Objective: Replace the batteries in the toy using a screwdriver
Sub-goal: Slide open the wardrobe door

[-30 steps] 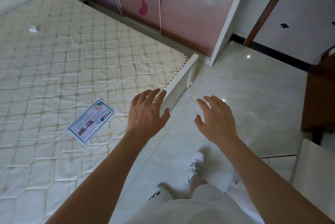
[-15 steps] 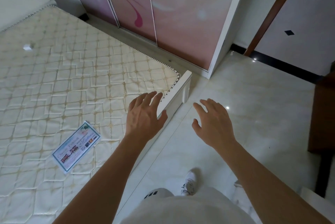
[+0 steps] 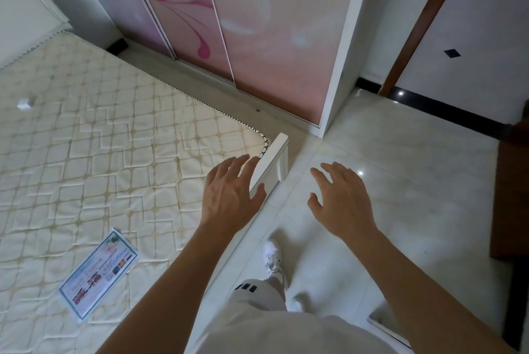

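Note:
No toy, screwdriver or batteries show in the head view. My left hand (image 3: 229,196) is held out palm down over the foot corner of a bare mattress (image 3: 100,153), fingers apart and holding nothing. My right hand (image 3: 340,202) hovers palm down over the pale tiled floor (image 3: 400,182), fingers spread, also with nothing in it. Both forearms reach forward from the lower edge of the frame.
A white bed frame corner (image 3: 276,153) sits just ahead of my left hand. A printed label (image 3: 98,275) lies on the mattress. A pink sliding-door wardrobe (image 3: 257,24) stands ahead, a brown door frame (image 3: 423,21) to its right and dark wooden furniture (image 3: 512,196) at far right. My white shoe (image 3: 272,256) is on the floor.
The view has shifted forward towards the wardrobe. The label has slid down and left in the frame. Both hands stay open in front of me in much the same pose.

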`<state>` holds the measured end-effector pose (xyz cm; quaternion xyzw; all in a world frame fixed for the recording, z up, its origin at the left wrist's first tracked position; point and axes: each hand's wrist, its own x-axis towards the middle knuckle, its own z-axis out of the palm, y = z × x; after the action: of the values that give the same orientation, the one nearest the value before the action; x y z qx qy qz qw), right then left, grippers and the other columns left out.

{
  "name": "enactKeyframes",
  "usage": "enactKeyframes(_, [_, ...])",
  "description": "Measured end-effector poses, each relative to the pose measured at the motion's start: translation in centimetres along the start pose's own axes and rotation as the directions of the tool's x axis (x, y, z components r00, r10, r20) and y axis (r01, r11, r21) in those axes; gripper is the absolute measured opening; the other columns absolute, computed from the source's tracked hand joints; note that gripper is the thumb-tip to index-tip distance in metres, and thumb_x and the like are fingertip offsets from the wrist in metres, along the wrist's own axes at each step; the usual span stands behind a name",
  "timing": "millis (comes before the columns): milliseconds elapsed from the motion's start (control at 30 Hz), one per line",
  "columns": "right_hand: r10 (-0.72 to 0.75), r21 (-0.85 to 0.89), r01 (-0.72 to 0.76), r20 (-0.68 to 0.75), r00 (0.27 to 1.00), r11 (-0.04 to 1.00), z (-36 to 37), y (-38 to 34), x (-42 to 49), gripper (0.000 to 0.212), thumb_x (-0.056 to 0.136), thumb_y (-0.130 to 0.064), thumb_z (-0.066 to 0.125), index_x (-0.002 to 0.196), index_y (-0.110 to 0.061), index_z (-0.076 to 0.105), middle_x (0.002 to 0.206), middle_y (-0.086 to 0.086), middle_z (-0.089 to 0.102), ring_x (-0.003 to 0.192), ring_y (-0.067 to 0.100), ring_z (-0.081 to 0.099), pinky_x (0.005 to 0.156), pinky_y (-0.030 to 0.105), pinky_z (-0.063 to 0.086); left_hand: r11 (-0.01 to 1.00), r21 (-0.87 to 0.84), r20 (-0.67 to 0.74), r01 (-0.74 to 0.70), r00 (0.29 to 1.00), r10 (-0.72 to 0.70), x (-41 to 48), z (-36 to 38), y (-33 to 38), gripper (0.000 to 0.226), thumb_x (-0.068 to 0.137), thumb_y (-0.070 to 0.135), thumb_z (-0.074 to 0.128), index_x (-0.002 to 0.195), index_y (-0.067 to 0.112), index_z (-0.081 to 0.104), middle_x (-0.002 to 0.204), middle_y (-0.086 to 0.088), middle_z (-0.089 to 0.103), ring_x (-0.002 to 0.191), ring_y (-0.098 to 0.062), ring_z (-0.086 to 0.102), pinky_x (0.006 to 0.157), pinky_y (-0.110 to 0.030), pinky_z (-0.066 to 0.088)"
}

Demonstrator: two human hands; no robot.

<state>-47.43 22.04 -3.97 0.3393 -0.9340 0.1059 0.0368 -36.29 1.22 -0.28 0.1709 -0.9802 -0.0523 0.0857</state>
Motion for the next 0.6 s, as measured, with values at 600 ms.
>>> enactKeyframes(600, [0.034, -0.099, -0.04, -0.069, 0.997, 0.994, 0.3, 5.7, 24.9, 0.045, 0.083, -0.03, 0.064, 0.125, -0.013, 0.065, 0.124, 0.013, 0.065, 0.122, 0.03, 0.056, 0.101, 0.047, 0.047, 0.99, -0.093, -0.101, -0.102, 0.991, 0.092, 26.3, 3.9, -2.0, 0.052, 0.084, 0.046, 0.048, 0.127, 0.02, 0.061, 0.129, 0.001, 0.064, 0.115, -0.024, 0.059, 0.094, -0.04, 0.045])
